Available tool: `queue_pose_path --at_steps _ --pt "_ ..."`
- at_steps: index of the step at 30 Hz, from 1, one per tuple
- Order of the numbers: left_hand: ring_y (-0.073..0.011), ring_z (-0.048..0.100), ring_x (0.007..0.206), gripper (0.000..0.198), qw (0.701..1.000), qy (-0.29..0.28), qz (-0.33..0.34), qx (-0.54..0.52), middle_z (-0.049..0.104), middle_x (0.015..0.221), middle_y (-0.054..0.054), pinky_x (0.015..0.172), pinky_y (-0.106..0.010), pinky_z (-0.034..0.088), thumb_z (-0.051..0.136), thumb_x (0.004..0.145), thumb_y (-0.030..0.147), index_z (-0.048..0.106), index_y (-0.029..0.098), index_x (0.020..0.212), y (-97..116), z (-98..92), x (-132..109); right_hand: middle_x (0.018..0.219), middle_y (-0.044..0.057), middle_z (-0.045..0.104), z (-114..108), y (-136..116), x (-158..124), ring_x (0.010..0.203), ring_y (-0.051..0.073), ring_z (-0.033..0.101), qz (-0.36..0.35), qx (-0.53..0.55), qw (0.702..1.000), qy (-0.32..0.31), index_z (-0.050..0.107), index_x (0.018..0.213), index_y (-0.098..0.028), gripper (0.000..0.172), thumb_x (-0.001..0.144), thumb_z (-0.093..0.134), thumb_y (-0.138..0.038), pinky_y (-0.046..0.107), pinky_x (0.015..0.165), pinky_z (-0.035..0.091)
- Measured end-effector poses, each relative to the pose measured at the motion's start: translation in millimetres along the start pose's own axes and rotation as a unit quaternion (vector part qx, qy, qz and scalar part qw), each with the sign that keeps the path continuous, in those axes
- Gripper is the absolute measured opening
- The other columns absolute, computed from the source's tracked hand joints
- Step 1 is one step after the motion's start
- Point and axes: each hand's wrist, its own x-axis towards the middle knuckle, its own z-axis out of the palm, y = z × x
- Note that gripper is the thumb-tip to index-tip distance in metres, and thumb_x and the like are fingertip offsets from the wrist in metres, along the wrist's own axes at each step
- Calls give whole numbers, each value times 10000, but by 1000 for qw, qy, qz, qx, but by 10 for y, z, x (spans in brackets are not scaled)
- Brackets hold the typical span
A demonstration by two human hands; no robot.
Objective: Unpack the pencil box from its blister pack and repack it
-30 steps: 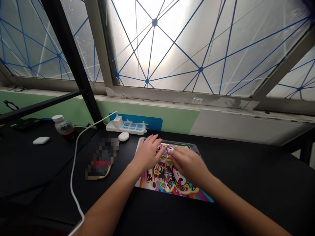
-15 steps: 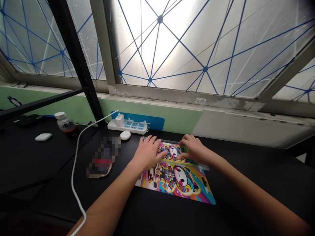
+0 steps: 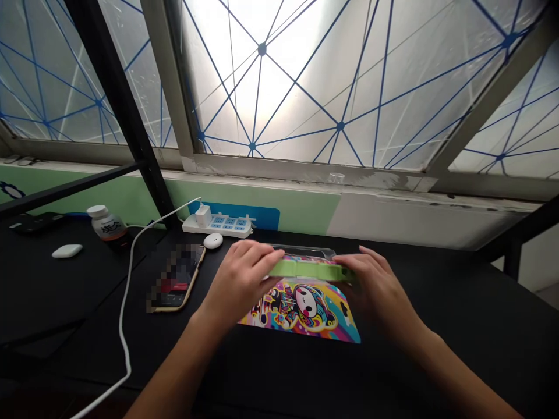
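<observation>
A slim light green case (image 3: 312, 270) is held level between both hands, its green side facing me; its exact kind is unclear. My left hand (image 3: 242, 270) is closed around the left end, with the thumb beneath. At the other end, the fingers of my right hand (image 3: 375, 285) grip the case, partly blurred. Under and in front of it lies a colourful printed card (image 3: 305, 308) with a cartoon character. Behind the case, a clear plastic tray (image 3: 305, 251) rests on the black table.
Left of my hands lie a phone (image 3: 179, 279), partly pixelated, and a white round-edged case (image 3: 213, 241). A white power strip (image 3: 227, 225) stands by the wall, its cable (image 3: 122, 326) running toward me. A bottle (image 3: 107, 224) and another white case (image 3: 67, 251) are farther left.
The case has come up off the card and tilted, so its green side now shows. Both hands have closed on its ends. The view has shifted slightly right.
</observation>
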Motion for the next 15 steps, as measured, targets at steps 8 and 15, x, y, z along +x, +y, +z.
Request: queue_pose_path --at_steps 8,15 --pt "-298 577 1153 357 994 -28 -102 -41 666 1230 -88 975 -471 494 636 888 99 616 246 1213 314 145 -826 1004 70 718 -12 -348 -659 949 197 656 -82 25 995 -56 611 1230 -159 304 969 478 -76 374 952 500" --pt "-310 468 1377 725 914 -146 -329 -187 465 1513 -89 1111 -476 431 722 855 360 377 328 1492 248 94 -1023 1412 197 566 160 -229 -794 1305 337 533 6 94 979 -182 541 1359 -180 654 846 703 -552 489 1035 494"
